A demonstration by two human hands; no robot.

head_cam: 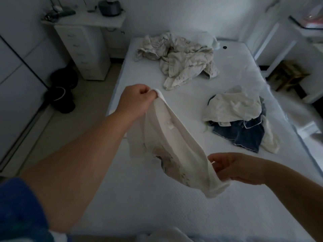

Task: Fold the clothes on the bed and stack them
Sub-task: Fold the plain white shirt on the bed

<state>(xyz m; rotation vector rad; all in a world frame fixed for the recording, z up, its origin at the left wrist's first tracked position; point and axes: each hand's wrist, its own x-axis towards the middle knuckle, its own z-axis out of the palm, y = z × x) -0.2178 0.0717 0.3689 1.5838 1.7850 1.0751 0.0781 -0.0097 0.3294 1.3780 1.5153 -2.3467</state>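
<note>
Now both hands — left hand (pixel 135 100), right hand (pixel 234 167) — pinch the white shirt (pixel 176 151) aloft; next I must spread it flat on the bed (pixel 157 206).

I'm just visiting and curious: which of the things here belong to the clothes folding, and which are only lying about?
Part of the job:
white garment, held up by the left hand and right hand
crumpled cream clothes
pile with denim shorts and a cream top
bed

Just lying about:
drawer unit
dark pot on top of it
dark bags on the floor
wooden stool
</note>
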